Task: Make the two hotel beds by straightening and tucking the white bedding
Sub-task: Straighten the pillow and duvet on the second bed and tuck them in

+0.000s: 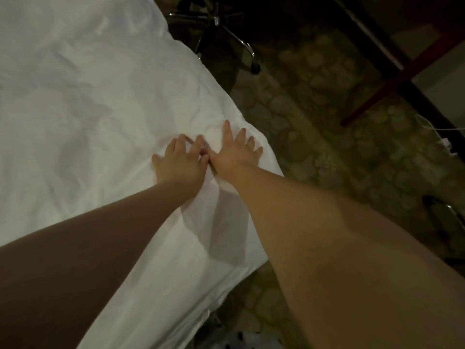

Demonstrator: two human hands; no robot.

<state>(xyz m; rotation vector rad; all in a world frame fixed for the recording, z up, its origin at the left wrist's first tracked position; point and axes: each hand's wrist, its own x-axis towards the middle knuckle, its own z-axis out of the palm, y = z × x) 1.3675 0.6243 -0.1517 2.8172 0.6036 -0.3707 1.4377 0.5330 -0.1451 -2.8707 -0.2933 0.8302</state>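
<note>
My left hand (pixel 176 162) and right hand (pixel 232 152), both open and flat with fingers spread, press the white bedding (pixel 88 109) near the bed's corner edge. Soft, light, easily creased fabric; best gripped along the overhanging edge.

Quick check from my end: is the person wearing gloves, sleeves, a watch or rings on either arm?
No. Both the left hand and the right hand are bare, with no gloves. Both forearms are uncovered as far back as the view shows, so no sleeves appear. No watch, bracelet or ring is visible, though the picture is dim and slightly soft.
</note>
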